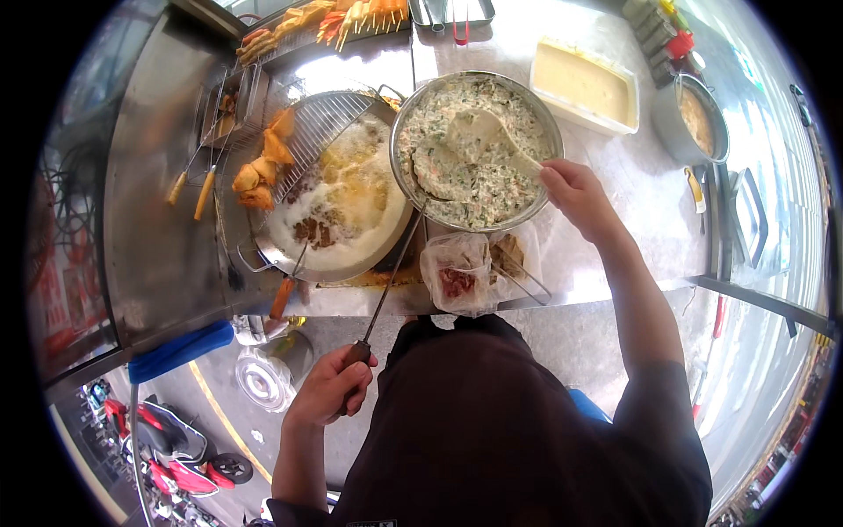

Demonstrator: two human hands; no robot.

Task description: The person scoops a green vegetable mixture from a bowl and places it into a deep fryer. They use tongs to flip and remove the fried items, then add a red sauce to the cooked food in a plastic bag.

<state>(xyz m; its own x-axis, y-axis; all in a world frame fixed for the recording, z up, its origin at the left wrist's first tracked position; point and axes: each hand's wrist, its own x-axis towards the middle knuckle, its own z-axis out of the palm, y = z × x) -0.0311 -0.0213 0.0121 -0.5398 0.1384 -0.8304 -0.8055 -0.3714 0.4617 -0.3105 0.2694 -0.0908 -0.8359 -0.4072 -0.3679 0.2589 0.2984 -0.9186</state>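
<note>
My left hand is closed around the dark handle of a long-handled ladle. Its thin metal shaft runs up to the left side of a steel bowl; the ladle's head is mostly hidden under a mound of batter. The bowl holds a thick pale batter flecked with green and orange. My right hand, at the bowl's right rim, grips a cream-coloured serving spoon that is coated with batter. Left of the bowl, a wide pan holds foaming oil with brown pieces frying in it.
A wire rack with golden fried pieces lies over the pan. An orange-handled tool leans in the oil. Clear plastic bags sit before the bowl. Farther right are a tub of pale yellow batter and a pot.
</note>
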